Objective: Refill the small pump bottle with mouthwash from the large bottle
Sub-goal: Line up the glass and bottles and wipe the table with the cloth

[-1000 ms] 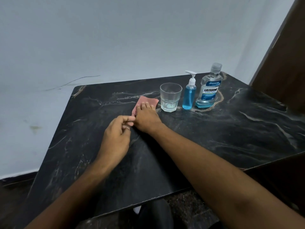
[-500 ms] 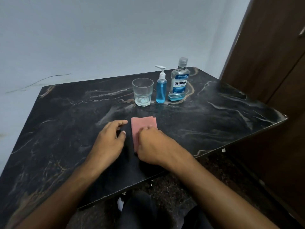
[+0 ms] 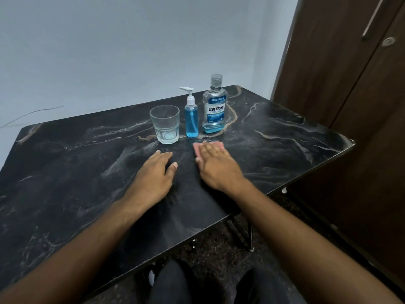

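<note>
While the right hand [image 3: 215, 164] lies flat, fingers straight, pressing a pink cloth [image 3: 198, 148] to the dark surface [image 3: 285, 137], likely parked there for spills, the left hand [image 3: 153, 174] rests open beside it, holding nothing. Just beyond stand a glass [image 3: 164, 123], the small pump bottle [image 3: 191, 116] nearly full of blue liquid, and the large bottle [image 3: 214, 106] nearly drained, both closed.

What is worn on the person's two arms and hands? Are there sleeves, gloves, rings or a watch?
Nothing is worn on them. The left hand and the right hand are bare, and both forearms are bare to the picture's edge: no sleeves, gloves, rings, watch or markings show.
</note>
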Motion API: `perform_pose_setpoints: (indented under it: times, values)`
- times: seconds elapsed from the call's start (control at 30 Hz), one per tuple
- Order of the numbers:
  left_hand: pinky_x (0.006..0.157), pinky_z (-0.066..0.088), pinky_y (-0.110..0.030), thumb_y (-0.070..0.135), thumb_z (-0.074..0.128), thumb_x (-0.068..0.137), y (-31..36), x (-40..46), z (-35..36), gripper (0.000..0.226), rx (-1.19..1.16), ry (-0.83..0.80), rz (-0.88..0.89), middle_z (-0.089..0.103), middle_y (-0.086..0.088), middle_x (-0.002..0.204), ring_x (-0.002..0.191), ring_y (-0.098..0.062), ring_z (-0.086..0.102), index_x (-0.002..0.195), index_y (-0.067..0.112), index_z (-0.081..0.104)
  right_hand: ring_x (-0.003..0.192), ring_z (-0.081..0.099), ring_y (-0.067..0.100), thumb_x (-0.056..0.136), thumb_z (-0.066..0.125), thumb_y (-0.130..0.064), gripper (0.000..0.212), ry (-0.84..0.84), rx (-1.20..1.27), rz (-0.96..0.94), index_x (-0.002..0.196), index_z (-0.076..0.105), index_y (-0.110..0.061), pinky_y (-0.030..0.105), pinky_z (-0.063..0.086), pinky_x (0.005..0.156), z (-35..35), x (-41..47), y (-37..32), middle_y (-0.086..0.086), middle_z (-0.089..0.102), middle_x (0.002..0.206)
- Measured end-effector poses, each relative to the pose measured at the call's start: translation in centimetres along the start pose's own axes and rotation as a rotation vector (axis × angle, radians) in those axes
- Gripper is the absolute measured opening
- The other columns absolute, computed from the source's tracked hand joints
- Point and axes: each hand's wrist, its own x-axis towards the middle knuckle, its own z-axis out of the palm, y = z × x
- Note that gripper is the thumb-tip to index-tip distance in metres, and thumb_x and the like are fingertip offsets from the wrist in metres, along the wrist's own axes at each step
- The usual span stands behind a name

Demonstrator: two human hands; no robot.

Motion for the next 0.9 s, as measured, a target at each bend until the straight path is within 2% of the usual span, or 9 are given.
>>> perform_pose_setpoints:
  times: [0.17, 0.27, 0.33, 0.4, 0.5, 0.63, 0.73, 0.83, 0.9]
  values:
    - [0.121, 0.004, -0.028, 0.037, 0.038, 0.108, 1.7, -0.1, 0.7, 0.057, -0.017, -0.113, 0.015, 0.021, -0.004, 0.168, 0.157, -0.019, 0.008, 0.16, 0.021, 0.024, 0.157, 0.007, 0.02, 0.11, 0.021, -0.033, 0.057, -0.029, 0.01, 0.204, 0.161, 0.016, -0.007, 0.04, 0.003, 0.128, -2.2, -0.9, 4.8, 0.009, 0.01, 0.17]
    - [0.121, 0.002, -0.029, 0.044, 0.035, 0.107, 1.9, -0.8, 0.7, 0.062, -0.065, -0.122, -0.021, 0.01, -0.001, 0.17, 0.152, -0.011, 0.0, 0.162, 0.027, 0.011, 0.153, 0.025, 0.028, 0.107, 0.032, -0.028, 0.051, 0.046, -0.019, -0.058, 0.152, 0.038, -0.006, 0.044, 0.015, 0.126, -1.1, -3.4, -0.2, 0.013, 0.034, 0.162]
    - [0.113, -0.002, -0.019, 0.041, 0.035, 0.107, 2.1, -0.9, 0.7, 0.062, -0.086, -0.097, -0.001, 0.01, 0.001, 0.17, 0.138, 0.003, -0.002, 0.162, 0.023, 0.011, 0.155, 0.017, 0.029, 0.105, 0.031, -0.028, 0.057, 0.04, 0.025, -0.279, 0.157, 0.026, -0.005, 0.046, 0.004, 0.128, 0.8, -5.7, -4.0, 0.016, 0.026, 0.165]
    - [0.11, -0.004, -0.016, 0.039, 0.035, 0.108, 2.3, -0.9, 0.7, 0.062, -0.084, -0.098, 0.001, 0.01, 0.0, 0.17, 0.133, 0.005, -0.002, 0.162, 0.02, 0.013, 0.157, 0.01, 0.028, 0.105, 0.028, -0.027, 0.06, 0.001, 0.038, -0.383, 0.16, 0.017, -0.006, 0.045, 0.001, 0.128, 1.2, -5.6, -4.8, 0.016, 0.019, 0.167]
    - [0.111, -0.004, -0.016, 0.039, 0.034, 0.107, 2.4, -1.0, 0.6, 0.062, -0.057, -0.114, -0.001, 0.009, 0.0, 0.17, 0.133, 0.005, -0.001, 0.162, 0.017, 0.014, 0.157, 0.009, 0.02, 0.109, 0.028, -0.03, 0.056, -0.026, 0.051, -0.271, 0.162, 0.017, -0.013, 0.039, 0.002, 0.128, -0.3, -2.2, -0.9, 0.008, 0.016, 0.169]
    - [0.111, -0.002, -0.015, 0.044, 0.033, 0.106, 2.1, -1.7, -0.2, 0.062, -0.078, -0.113, -0.02, 0.01, 0.008, 0.168, 0.134, 0.008, -0.001, 0.162, 0.023, 0.015, 0.157, 0.011, 0.025, 0.11, 0.023, -0.029, 0.055, 0.011, 0.006, 0.089, 0.16, 0.017, -0.007, 0.041, 0.005, 0.128, -2.5, 1.2, 7.6, 0.012, 0.016, 0.169]
    - [0.11, -0.001, -0.015, 0.047, 0.033, 0.106, 1.4, -2.2, -0.5, 0.062, -0.073, -0.102, -0.044, 0.012, 0.01, 0.168, 0.134, 0.009, 0.0, 0.161, 0.025, 0.016, 0.156, 0.012, 0.024, 0.11, 0.023, -0.028, 0.056, 0.026, 0.006, 0.236, 0.159, 0.018, -0.004, 0.043, 0.005, 0.127, -2.8, 2.1, 9.9, 0.013, 0.015, 0.169]
    - [0.116, -0.001, -0.017, 0.046, 0.032, 0.106, 1.2, -2.2, -0.2, 0.063, -0.081, -0.112, -0.038, 0.009, 0.007, 0.169, 0.143, 0.006, -0.002, 0.162, 0.021, 0.016, 0.156, 0.014, 0.025, 0.109, 0.025, -0.03, 0.056, 0.012, 0.029, 0.19, 0.159, 0.022, -0.003, 0.045, 0.006, 0.127, -1.8, 1.7, 5.9, 0.013, 0.017, 0.168]
    - [0.122, -0.002, -0.021, 0.042, 0.032, 0.107, 1.6, -1.8, 0.2, 0.063, -0.096, -0.109, -0.033, 0.008, 0.003, 0.17, 0.153, -0.002, -0.002, 0.161, 0.016, 0.015, 0.155, 0.017, 0.025, 0.108, 0.026, -0.03, 0.056, 0.01, -0.012, 0.014, 0.157, 0.026, -0.005, 0.047, 0.008, 0.127, -0.7, 0.6, 1.1, 0.014, 0.022, 0.167]
